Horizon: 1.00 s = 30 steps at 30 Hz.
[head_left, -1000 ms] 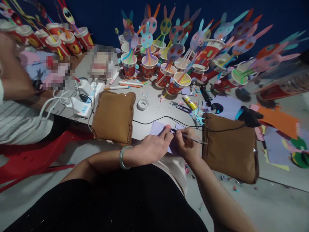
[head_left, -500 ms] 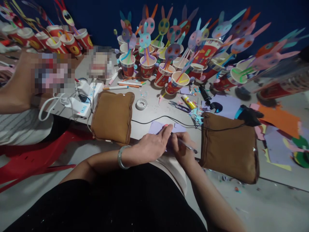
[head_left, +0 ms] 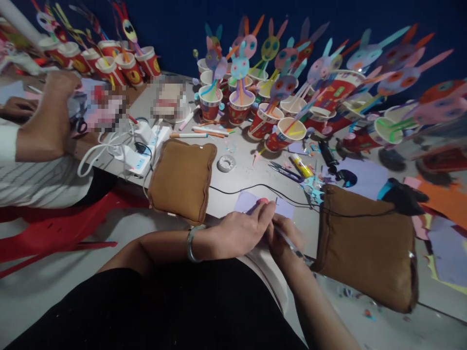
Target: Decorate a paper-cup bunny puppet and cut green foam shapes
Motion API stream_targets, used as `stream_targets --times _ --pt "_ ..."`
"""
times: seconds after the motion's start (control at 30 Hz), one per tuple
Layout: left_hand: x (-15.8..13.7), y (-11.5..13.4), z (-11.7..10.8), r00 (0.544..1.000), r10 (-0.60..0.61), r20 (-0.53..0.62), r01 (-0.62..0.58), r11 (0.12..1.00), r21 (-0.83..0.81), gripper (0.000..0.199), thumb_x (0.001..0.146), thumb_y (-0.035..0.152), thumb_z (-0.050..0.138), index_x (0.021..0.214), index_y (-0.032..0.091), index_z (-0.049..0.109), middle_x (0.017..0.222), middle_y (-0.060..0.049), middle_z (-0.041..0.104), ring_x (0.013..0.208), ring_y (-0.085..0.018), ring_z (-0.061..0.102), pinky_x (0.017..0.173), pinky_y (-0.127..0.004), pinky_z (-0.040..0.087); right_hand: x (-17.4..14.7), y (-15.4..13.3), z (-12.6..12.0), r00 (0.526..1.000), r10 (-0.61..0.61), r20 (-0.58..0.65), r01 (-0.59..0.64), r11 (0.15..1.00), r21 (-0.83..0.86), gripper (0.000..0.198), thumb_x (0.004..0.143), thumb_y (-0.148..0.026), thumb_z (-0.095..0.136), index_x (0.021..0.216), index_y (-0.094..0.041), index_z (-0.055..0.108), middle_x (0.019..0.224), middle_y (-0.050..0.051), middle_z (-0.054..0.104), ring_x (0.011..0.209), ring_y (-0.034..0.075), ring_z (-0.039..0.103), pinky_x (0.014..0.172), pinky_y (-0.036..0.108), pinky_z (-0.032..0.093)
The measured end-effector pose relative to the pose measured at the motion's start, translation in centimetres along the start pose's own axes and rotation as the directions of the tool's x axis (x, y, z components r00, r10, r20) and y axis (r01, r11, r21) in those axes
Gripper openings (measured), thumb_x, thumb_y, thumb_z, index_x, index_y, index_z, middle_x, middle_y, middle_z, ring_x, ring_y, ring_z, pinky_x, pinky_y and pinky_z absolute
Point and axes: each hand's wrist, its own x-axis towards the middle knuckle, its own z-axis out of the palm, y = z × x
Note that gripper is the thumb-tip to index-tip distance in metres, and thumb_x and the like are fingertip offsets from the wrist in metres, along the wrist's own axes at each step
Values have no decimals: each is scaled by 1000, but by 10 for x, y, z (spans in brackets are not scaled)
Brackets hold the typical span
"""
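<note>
My left hand (head_left: 239, 232) wears a pale bangle and lies over a sheet of purple paper (head_left: 286, 209) at the table's front edge. Its fingers are pressed together, holding the sheet down; the thumb is hidden. A round pinkish-red spot (head_left: 261, 200) shows just beyond the fingers. Against those fingertips, my right hand (head_left: 286, 236) is closed around a slim pen (head_left: 290, 241), whose back end slants toward my right wrist. My left fingers cover the pen's tip. A short dark line marks the paper's right part.
Brown cushions (head_left: 180, 180) (head_left: 368, 248) flank my hands, and a black cable (head_left: 255, 186) crosses behind them. Further back are a tape roll (head_left: 226, 163), scissors (head_left: 286, 172), a glue stick (head_left: 302, 166) and several paper cups (head_left: 242, 106) with rabbit figures. A co-worker's arm (head_left: 44, 126) is at left.
The whole view has shifted, so everything appears further right and slightly lower. My right hand has tilted a little around the pen. The co-worker's hands now show more fully at left.
</note>
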Motion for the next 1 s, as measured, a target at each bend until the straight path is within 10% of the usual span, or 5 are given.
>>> stream_targets --times 0.47,1.0 --pt "-6 -4 -6 996 38 -81 -37 999 6 61 97 15 30 156 3 17 156 -30 30 79 -19 72 53 -28 52 3 -6 3 980 -190 54 193 980 -46 35 91 -14 51 126 -16 55 97 13 71 91 26 68 76 38 56" --pt "-4 -4 -6 999 15 -33 -15 1000 -15 59 96 14 31 154 8 22 157 -27 30 71 -18 69 50 -31 49 -5 -7 -1 998 62 -26 -63 998 -20 7 92 -18 61 99 -19 63 85 9 75 69 19 72 61 30 57"
